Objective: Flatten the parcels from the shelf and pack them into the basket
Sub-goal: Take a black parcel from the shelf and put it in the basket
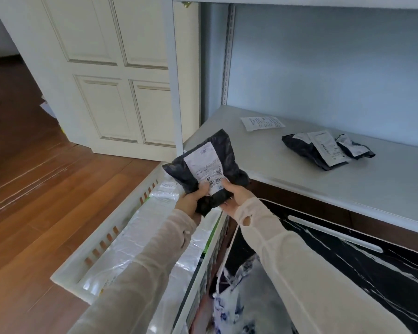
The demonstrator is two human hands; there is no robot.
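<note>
A black plastic parcel (204, 165) with a white shipping label hangs in the air above the far end of the white slatted basket (106, 239). My left hand (193, 197) grips its lower left corner, thumb on the front. My right hand (234, 197) grips its lower right edge, thumb on the label. Clear plastic packages (140, 237) lie inside the basket. On the grey shelf (299, 179) to the right rest two more black parcels (323, 149) with white labels, one overlapping the other.
A loose white paper slip (262, 123) lies at the back of the shelf. A cream panelled door (111, 75) stands behind the basket, with wooden floor (34, 189) to the left. A black and white marbled surface (372, 261) sits below the shelf at right.
</note>
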